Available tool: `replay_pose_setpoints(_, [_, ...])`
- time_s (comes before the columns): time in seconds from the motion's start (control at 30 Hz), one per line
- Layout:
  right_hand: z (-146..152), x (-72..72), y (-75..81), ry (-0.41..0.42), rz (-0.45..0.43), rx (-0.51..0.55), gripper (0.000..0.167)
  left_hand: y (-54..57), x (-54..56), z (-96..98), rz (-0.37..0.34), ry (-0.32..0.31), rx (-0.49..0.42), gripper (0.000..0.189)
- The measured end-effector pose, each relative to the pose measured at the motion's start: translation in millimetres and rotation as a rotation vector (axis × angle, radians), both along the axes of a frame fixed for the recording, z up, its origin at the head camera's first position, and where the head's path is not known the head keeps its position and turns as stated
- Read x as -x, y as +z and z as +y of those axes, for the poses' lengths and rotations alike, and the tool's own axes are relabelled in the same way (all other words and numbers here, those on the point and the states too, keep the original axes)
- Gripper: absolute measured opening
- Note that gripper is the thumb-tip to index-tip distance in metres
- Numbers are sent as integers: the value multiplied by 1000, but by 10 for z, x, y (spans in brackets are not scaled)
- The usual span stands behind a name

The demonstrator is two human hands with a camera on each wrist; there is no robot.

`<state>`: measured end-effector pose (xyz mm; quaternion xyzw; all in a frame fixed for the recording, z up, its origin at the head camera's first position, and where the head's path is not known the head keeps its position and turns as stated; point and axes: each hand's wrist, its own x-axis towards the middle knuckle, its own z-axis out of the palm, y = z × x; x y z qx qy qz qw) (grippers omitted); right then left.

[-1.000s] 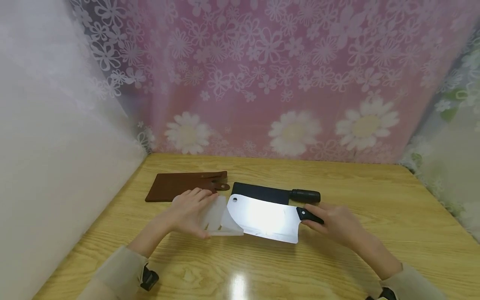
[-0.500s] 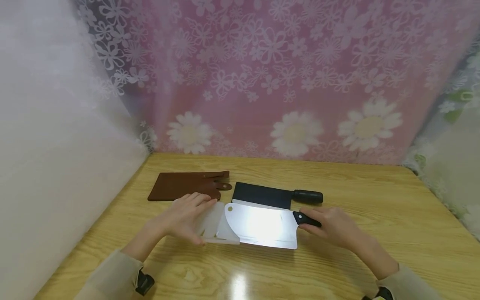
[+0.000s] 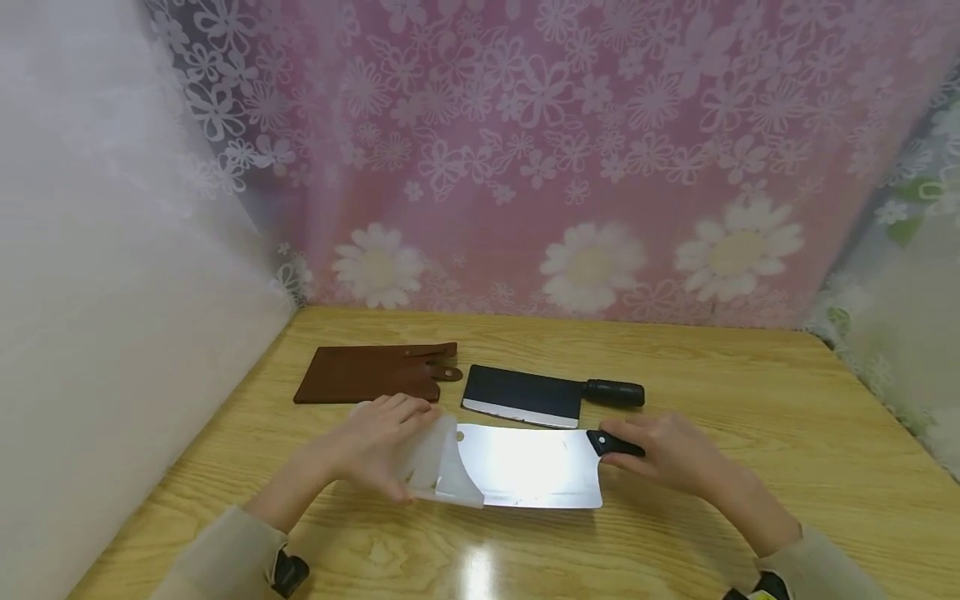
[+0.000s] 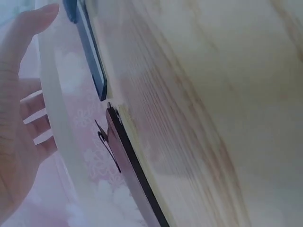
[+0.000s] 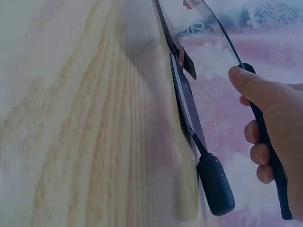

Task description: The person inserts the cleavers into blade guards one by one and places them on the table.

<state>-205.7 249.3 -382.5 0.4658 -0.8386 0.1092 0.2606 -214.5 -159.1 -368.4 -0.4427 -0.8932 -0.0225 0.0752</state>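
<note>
In the head view my right hand [image 3: 667, 454] grips the black handle [image 3: 618, 445] of a shiny cleaver [image 3: 532, 468]. The cleaver's blade is held level and points left, with a small hole near its top front corner. My left hand [image 3: 378, 450] holds a translucent white blade sheath [image 3: 435, 467], thumb along its lower side and fingers over the top. The blade's front end lies at the mouth of this sheath, its lower corner showing through the plastic. From the right wrist, the fingers curl around the cleaver handle [image 5: 267, 142], which is raised above the table.
Behind them lies a second cleaver [image 3: 521, 393] with a dark blade and a ridged black handle [image 3: 613, 392]. A brown leather sheath [image 3: 367, 372] with a snap strap lies to its left. The wooden table [image 3: 750, 392] ends at a pink floral curtain [image 3: 480, 167].
Both hands have brought the cleaver and white sheath nearer to the body, uncovering the dark cleaver's pale edge behind. The held blade has levelled out, and its front end sits at the sheath's mouth.
</note>
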Motion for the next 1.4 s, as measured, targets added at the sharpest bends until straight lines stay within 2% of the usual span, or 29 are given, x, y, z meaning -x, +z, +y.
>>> replay_pose_setpoints(0.3, [118,-90,-33,4,16,29,39,-78,-229,172,118,30,40,118])
replay_pose_setpoints(0.43, [118,-163,-7,-16,45,7,40,-97,-294,194,111,52,9,113])
replay_pose_setpoints(0.53, [80,-254,15,-72,45,-17,40,-110,-308,196,94,62,-23,109])
replay_pose_setpoints(0.63, [38,-323,18,-107,35,-22,39,-127,-319,192,113,59,-32,107])
replay_pose_setpoints(0.77, [13,-376,18,-90,38,-2,37,-157,-340,180,155,44,-38,109])
replay_pose_setpoints(1.0, [-12,-495,85,-199,-43,-44,37,-133,-346,199,184,37,-75,107])
replay_pose_setpoints(1.07, [-33,-510,106,-214,-64,-52,38,-116,-349,216,179,33,-83,106])
replay_pose_setpoints(1.27, [-135,-501,134,-203,-51,-56,38,-83,-344,289,157,2,-86,104])
replay_pose_setpoints(1.4, [-211,-498,147,-227,-90,-71,37,-84,-331,323,158,2,-86,105])
